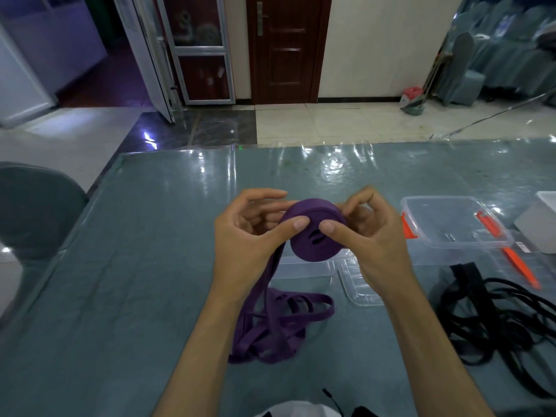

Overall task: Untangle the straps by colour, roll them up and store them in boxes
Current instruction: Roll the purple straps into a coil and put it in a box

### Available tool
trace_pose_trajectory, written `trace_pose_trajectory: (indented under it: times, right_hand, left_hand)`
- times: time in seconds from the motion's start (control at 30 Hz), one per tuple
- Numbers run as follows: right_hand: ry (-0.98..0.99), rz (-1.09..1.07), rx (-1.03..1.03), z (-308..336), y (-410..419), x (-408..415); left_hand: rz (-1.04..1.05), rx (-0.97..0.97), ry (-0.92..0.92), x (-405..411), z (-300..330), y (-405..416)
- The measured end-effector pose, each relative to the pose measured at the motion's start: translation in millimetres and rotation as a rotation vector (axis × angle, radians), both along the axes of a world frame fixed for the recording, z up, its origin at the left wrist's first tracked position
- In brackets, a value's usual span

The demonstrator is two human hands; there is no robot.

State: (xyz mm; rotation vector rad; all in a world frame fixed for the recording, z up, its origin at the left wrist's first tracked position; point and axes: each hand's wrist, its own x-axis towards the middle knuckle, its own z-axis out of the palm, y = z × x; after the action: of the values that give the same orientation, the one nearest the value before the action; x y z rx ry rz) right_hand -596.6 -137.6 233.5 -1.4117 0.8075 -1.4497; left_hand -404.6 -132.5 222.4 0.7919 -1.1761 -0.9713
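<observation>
Holding a thick, flat-wound roll of purple woven strap [313,233] up above the bench, both hands close their grip on it from either side. The left hand [255,236] has its thumb pressed on the roll's near face and its fingers curled behind the far rim. The right hand [370,236] mirrors this, thumb on the face just beside the left thumb, fingers bent round the back. The two thumb tips nearly touch at the roll's upper edge.

From the roll's left edge a loose tail of the same strap runs down past the left wrist to a tangled heap of purple strap [276,326] lying on the grey-green bench [120,296] between the forearms.

Beneath the roll, partly hidden by the hands, sits a clear plastic box [301,267], and just right of it a clear plastic lid [358,284]. Further right stands an open clear plastic box with orange clips [451,224], and a second orange clip piece [520,269] lies near it. A heap of black strap [496,314] sprawls toward the bench's right edge, well apart from the purple heap.

The left half of the bench, out to its left edge beside a grey chair back [36,212], is bare glossy covering.
</observation>
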Motion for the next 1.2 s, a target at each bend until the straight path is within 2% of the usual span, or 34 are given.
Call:
trace_pose_trajectory:
  times: [0.1,0.17,0.33,0.53,0.83,1.0,1.13,1.2]
  right_hand:
    - [0.006,-0.07,-0.049,4,0,1]
    - [-0.057,-0.111,-0.073,4,-1,2]
    - [-0.044,-0.012,0.042,4,-1,-7]
    - [-0.069,-0.091,0.027,-3,2,-3]
    - [-0.111,0.014,0.166,-13,1,-1]
    - [0.015,-0.041,0.135,-9,-1,-4]
    - [-0.035,-0.052,0.082,-10,-2,-5]
    - [-0.043,0.014,0.118,-10,-2,-5]
  left_hand:
    - [-0.001,0.033,-0.044,-1,-4,0]
    - [-0.021,0.051,-0.088,2,-5,-1]
    - [-0.062,0.036,-0.059,9,-7,-4]
    - [-0.065,0.074,-0.076,3,-14,-8]
    - [0.027,0.029,-0.024,3,-14,-8]
    - [-0.011,0.039,-0.047,2,-20,-9]
    - [-0.171,0.069,-0.062,11,-18,-8]
    - [-0.148,0.042,-0.072,13,-14,-8]
